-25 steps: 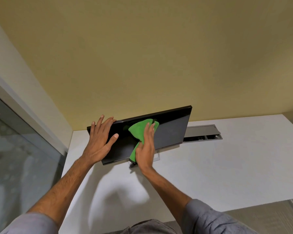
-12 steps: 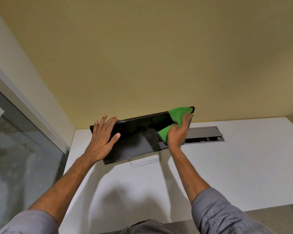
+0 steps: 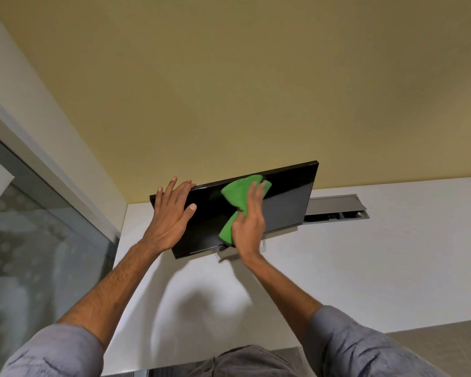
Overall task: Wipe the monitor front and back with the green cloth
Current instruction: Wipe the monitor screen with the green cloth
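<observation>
The monitor (image 3: 283, 202) stands tilted at the centre of the frame, on the far part of the white desk (image 3: 365, 268), with its dark screen facing the camera. The left hand (image 3: 172, 213) lies wide and flat over the monitor's upper left corner, fingers straight and reaching onto the top edge. The right hand (image 3: 249, 224) presses the green cloth (image 3: 235, 197) against the middle of the screen with straight fingers. The cloth bunches to a narrow waist at the palm's edge, and I cannot tell whether the thumb pinches it there.

The main risk, as I judge it, is the panel itself. It leans back and sideways on a small clear base (image 3: 223, 258), which is barely visible under the lower edge. A hard sideways stroke could rock or twist it, especially if the bracing left hand slips off the glossy corner. Pressing too firmly at mid-screen could also flex the panel (thin screens mark easily).

The bare left palm probably leaves prints on the glass, so that corner would need its own pass. The bunched cloth covers little area, so streaks or missed strips seem likely toward the right side of the screen. The open cable tray (image 3: 335, 208) lies just behind the monitor at centre right. When the back gets wiped, a trailing cloth end could snag there. The back is not visible.
</observation>
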Available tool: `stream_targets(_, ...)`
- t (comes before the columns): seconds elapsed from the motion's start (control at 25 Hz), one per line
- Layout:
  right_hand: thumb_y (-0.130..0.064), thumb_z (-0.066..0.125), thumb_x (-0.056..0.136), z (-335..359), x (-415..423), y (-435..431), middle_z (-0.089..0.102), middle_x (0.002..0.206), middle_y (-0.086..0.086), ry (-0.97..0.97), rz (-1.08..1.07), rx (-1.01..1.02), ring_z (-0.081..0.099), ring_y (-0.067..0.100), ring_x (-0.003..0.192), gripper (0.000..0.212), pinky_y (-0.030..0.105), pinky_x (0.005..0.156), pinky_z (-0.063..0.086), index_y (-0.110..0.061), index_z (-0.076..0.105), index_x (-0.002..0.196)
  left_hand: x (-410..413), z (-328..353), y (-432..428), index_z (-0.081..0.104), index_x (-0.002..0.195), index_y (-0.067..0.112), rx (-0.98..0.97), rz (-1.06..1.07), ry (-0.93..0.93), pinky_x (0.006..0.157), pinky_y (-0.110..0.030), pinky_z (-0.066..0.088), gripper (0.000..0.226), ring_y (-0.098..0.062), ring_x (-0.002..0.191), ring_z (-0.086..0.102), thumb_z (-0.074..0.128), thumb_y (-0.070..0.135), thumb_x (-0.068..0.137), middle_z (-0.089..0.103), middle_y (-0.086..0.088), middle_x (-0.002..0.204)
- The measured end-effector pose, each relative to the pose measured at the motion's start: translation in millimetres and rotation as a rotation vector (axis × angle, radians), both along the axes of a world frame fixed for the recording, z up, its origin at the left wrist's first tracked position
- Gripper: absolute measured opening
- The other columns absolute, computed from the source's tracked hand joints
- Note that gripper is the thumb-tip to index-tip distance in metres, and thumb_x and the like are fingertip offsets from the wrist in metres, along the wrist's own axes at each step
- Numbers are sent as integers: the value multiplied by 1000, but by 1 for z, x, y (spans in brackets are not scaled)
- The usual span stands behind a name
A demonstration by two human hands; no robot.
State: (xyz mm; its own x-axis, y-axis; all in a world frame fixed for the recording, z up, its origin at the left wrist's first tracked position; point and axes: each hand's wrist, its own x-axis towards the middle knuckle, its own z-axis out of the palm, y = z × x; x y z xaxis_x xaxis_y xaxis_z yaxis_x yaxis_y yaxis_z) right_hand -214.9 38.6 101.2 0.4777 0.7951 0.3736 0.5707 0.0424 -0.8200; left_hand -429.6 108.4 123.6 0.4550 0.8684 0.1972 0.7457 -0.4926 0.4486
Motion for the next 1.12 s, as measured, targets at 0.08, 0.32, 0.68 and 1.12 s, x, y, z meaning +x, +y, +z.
stream_targets(0.08, 23, 46, 84, -6, -29, -12, -7, 177, -8, -98, 156, -61, 6, 18, 164, 105, 37, 98, 61, -26, 8, 169, 0, 0, 3, 25, 171, 22, 2, 3, 5, 129, -32, -23, 67, -5, 166, -15, 19, 55, 113, 22, 2, 179)
stream_targets(0.32, 24, 40, 82, -19, -57, -14, -12, 177, -8, -164, 229, -138, -8, 17, 164, 107, 47, 105, 58, -26, 3, 170, 2, -1, 0, 25, 171, 22, 1, 1, -18, 128, -31, -24, 71, -3, 165, -16, 19, 58, 111, 23, 2, 179)
stream_targets(0.68, 25, 43, 85, -13, 20, 21, -4, 177, -9, 139, -99, -26, 13, 17, 163, 100, 42, 112, 52, -21, 14, 169, 2, 0, -2, 27, 170, 21, -35, -12, -71, 128, -32, -23, 67, -5, 165, -17, 36, 49, 109, 25, -1, 178)
stream_targets(1.12, 11, 49, 87, 1, 123, 40, 25, 174, 0, 367, -438, -97, 39, 23, 154, 91, 31, 115, 44, -25, 25, 167, 8, 2, -12, 29, 168, 23, -44, 19, -80, 129, -36, -21, 72, -6, 165, -17, 48, 34, 100, 24, 0, 178)
